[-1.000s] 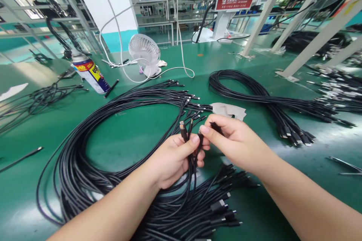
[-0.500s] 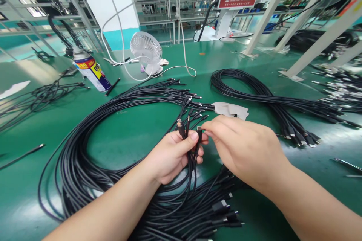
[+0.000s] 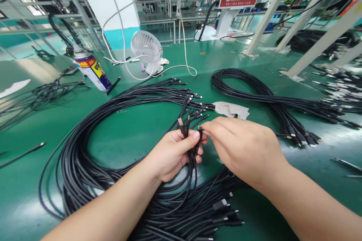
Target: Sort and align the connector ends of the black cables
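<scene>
My left hand [image 3: 177,154] is closed around a few black USB cables [image 3: 192,165], their connector ends pointing up past the thumb. One connector [image 3: 182,127] with a flat metal plug stands on the left of the bunch; a slimmer one rises beside it. My right hand [image 3: 244,148] pinches at the metal tip of another USB connector [image 3: 200,132] on the right of the bunch. Its fingertips are partly hidden. Under both wrists lies a large coil of black cables [image 3: 76,150], with many plug ends [image 3: 226,211] fanned out at the front.
A second cable coil [image 3: 240,79] lies to the right, near a crumpled whitish sheet [image 3: 232,110]. Behind are a white fan [image 3: 147,47] with its cord and a spray can [image 3: 92,69]. Loose cables [image 3: 42,96] lie left; tweezers-like metal tools [image 3: 349,165] lie right.
The connector at my right fingertips has turned slightly, and its metal face shows less. Both hands otherwise stay in nearly the same place.
</scene>
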Motion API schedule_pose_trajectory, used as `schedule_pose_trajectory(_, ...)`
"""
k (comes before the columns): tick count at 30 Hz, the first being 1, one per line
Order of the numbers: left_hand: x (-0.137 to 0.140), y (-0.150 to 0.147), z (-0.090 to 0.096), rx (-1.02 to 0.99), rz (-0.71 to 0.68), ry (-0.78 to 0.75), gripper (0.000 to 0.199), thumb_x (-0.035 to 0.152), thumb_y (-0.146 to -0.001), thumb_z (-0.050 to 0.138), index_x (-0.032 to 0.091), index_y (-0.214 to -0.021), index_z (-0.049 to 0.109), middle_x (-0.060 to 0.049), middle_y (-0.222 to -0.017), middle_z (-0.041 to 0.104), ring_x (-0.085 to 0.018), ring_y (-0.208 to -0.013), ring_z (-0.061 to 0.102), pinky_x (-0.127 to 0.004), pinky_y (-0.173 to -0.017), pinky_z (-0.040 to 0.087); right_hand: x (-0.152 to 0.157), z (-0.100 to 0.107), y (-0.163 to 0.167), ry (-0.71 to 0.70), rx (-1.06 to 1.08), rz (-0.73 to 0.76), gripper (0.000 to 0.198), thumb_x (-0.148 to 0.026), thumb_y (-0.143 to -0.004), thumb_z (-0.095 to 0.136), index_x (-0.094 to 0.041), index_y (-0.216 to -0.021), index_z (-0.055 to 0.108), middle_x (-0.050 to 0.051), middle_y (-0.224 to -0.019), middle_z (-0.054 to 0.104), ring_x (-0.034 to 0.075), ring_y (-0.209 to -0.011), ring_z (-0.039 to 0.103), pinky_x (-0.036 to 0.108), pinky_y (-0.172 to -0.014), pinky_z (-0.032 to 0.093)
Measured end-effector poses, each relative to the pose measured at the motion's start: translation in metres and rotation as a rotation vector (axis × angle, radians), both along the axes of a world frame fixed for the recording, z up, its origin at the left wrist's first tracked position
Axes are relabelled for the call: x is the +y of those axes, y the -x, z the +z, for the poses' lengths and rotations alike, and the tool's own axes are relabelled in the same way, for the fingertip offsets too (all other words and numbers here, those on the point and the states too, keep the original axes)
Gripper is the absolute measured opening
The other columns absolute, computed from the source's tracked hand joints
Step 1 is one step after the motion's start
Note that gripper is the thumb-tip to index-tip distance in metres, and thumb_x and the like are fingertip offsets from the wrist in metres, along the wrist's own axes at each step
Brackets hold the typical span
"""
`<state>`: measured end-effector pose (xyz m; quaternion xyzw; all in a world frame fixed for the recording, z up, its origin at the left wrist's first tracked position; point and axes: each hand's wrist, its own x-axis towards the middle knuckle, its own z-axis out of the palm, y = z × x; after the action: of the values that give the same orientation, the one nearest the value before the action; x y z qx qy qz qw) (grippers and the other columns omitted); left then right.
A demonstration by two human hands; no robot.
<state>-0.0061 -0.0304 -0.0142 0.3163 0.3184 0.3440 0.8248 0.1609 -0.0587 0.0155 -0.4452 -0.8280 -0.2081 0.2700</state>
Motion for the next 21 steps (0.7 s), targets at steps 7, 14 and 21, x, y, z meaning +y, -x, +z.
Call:
schedule_pose_trajectory(7, 0.0016, -0.0004, -0.0017, -0.009, 0.008, 0.048, 0.031, 0.033, -0.062, 0.088, 0.010, -0.079, 0.075, -0.005, -0.080, 0.065, -0.009, -0.059, 0.055, -0.022, -0.051, 0.047, -0.0012, 0.0022, -0.0015, 0.060, -0.012, 0.000, 0.024, -0.011, -0.091, 0.048, -0.017, -0.087, 0.071, 0.003, -0.084, 0.074, 0.015, -0.066, 0.064, 0.029, -0.057, 0.038)
schedule_pose_trajectory(14, 0.0025, 0.0001, -0.0013, -0.002, -0.004, 0.059, 0.033, 0.033, -0.061, 0.089, 0.010, -0.079, 0.075, -0.003, -0.074, 0.062, -0.008, -0.059, 0.055, -0.022, -0.052, 0.047, -0.0014, 0.0044, -0.0033, 0.051, -0.005, 0.010, 0.025, -0.011, -0.091, 0.048, -0.016, -0.089, 0.073, 0.003, -0.087, 0.076, 0.015, -0.067, 0.065, 0.030, -0.058, 0.041)
schedule_pose_trajectory(21, 0.0030, 0.0011, -0.0008, 0.013, -0.011, 0.067, 0.032, 0.032, -0.062, 0.088, 0.009, -0.079, 0.073, -0.002, -0.069, 0.060, -0.008, -0.059, 0.054, -0.022, -0.052, 0.046, -0.0026, 0.0042, -0.0050, 0.046, -0.006, 0.006, 0.026, -0.011, -0.090, 0.049, -0.016, -0.091, 0.074, 0.003, -0.089, 0.077, 0.017, -0.067, 0.067, 0.031, -0.057, 0.042)
